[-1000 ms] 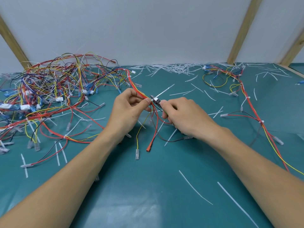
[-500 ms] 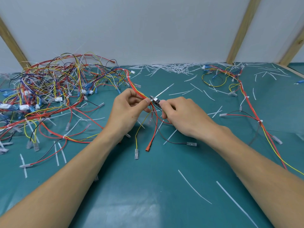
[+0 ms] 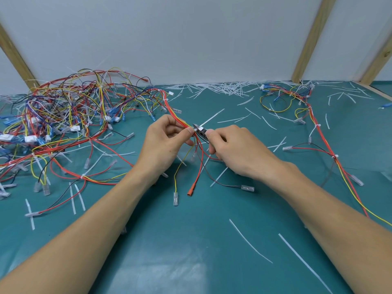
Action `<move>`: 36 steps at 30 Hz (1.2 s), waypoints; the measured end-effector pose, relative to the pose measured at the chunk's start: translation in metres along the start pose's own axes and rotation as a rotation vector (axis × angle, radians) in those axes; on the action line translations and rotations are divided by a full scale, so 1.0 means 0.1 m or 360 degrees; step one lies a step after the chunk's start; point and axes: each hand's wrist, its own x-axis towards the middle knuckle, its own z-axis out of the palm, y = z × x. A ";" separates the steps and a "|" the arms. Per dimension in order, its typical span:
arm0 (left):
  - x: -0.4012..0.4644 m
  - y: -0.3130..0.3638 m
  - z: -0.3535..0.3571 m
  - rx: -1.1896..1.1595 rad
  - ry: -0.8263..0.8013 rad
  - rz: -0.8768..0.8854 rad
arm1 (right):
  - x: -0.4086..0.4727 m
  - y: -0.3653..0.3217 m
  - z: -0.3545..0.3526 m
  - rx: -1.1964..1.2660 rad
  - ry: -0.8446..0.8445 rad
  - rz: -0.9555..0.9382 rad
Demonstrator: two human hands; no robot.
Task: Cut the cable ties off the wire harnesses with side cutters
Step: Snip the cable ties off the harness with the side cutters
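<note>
Nearest, below both hands, cut white plastic tie strips lie on the teal mat. The left hand pinches a red-and-yellow wire harness bundle beside its white cable tie, where the right hand grips small metal side cutters. Beyond the left hand lies a tangled heap of multicoloured harnesses.

Teal table mat, white wall, slanted wooden battens.
</note>
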 end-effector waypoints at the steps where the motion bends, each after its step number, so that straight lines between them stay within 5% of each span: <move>1: 0.00 0.00 0.00 -0.0002 -0.0001 -0.0005 | 0.00 0.00 -0.01 0.0000 -0.0005 0.0000; 11: 0.01 0.02 -0.03 -0.0014 0.0033 -0.0063 | 0.04 0.05 -0.07 0.0134 0.0142 0.0084; 19: 0.03 -0.01 -0.04 -0.0099 -0.0014 -0.0111 | 0.15 0.14 -0.15 0.1004 0.0359 0.0299; 31: -0.10 0.07 0.11 -0.0066 -0.0554 0.0036 | 0.07 -0.01 -0.08 0.1278 0.0269 0.0157; 36: -0.18 0.08 0.19 0.0231 -0.0748 0.0339 | 0.06 -0.04 -0.08 0.1375 0.0280 0.0072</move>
